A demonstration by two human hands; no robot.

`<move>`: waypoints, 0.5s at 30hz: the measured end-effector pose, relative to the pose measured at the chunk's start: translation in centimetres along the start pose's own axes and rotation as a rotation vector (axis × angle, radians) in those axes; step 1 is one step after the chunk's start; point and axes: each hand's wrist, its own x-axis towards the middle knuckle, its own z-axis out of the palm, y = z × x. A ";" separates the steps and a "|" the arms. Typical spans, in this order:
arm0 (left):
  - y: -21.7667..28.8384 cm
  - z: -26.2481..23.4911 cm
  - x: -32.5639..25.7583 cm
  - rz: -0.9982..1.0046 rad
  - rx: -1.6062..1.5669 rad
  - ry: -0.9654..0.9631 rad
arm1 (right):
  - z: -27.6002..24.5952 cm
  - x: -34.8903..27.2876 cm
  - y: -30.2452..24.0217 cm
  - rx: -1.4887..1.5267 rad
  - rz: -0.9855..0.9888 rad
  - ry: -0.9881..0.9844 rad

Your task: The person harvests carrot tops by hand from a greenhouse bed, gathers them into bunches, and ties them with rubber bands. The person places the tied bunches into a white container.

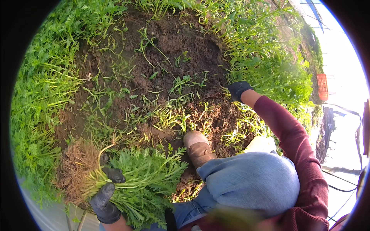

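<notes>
My left hand (106, 202), in a black glove, is closed round the stems of a bunch of leafy greens (150, 188). The bunch lies sideways, its feathery leaves to the right and a thick mat of brown roots (77, 171) with soil to the left. My right hand (239, 91), also black-gloved, reaches out to the foot of the standing leafy greens (266, 73) at the right. Its fingers are curled in at the base of the stems and partly hidden there.
Dark soil (169, 42) strewn with loose stems and leaf scraps lies ahead. More greens (42, 104) stand thick along the left. My brown boot (198, 148) and bent knee (254, 181) are in front, beside a pale yellow object (260, 144). An orange crate (322, 86) is far right.
</notes>
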 end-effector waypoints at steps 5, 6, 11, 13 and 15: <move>0.2 -1.4 -0.3 -0.035 0.006 -0.027 | 2.4 -0.9 0.0 -0.057 0.020 0.335; 0.1 -1.5 -0.4 -0.060 -0.045 -0.055 | 2.6 -0.8 0.2 -0.027 0.041 0.372; -0.3 -1.4 -0.5 0.037 0.033 -0.104 | 1.2 1.9 0.9 -0.149 0.007 -0.112; -0.4 -1.5 -0.5 0.054 0.048 -0.135 | 0.3 2.7 1.2 -0.115 -0.092 -0.134; -0.4 -1.8 -0.5 0.010 0.061 -0.141 | -0.2 2.5 1.0 -0.101 -0.127 -0.154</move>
